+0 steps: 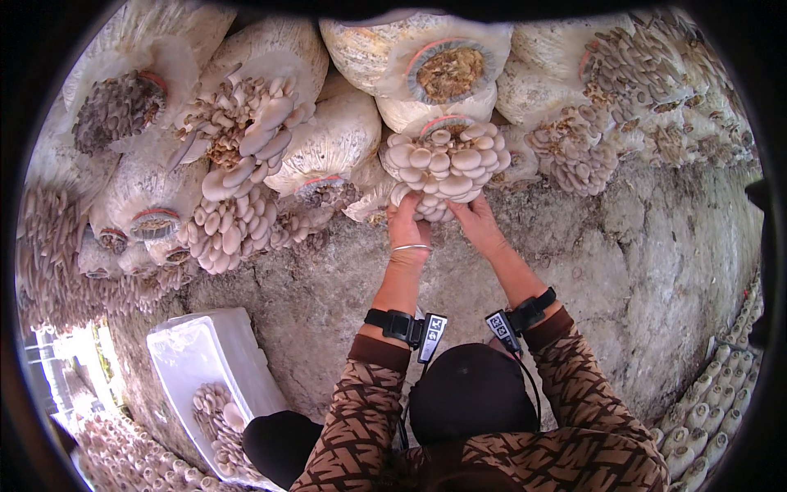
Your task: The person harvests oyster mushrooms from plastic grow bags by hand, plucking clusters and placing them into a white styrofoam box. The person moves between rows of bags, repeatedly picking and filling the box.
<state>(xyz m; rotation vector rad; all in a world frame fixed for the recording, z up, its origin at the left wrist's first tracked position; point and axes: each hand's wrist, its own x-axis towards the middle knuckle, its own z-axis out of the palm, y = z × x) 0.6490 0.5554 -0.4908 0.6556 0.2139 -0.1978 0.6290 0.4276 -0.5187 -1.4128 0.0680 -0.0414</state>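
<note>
A large cluster of pale oyster mushrooms (pixel 439 163) grows from the red-ringed mouth of a white plastic grow bag (pixel 430 111) in front of me. My left hand (pixel 408 224) grips the cluster's lower left side, thumb up against the caps. On the lower right, my right hand (pixel 476 222) holds it with the thumb at the edge of the caps. The fingers of both hands are largely hidden beneath the mushrooms. Above this bag is another grow bag (pixel 350 58) whose round mouth shows bare brown substrate (pixel 450 72).
Stacked bags carry more oyster mushrooms to the left (pixel 230 230) and right (pixel 581 150). A white foam box (pixel 212 332) lined with clear plastic holds picked mushrooms (pixel 221 418) by my knee (pixel 283 446). Rough bare ground (pixel 584 264) lies below. Rows of bags (pixel 707 412) stand lower right.
</note>
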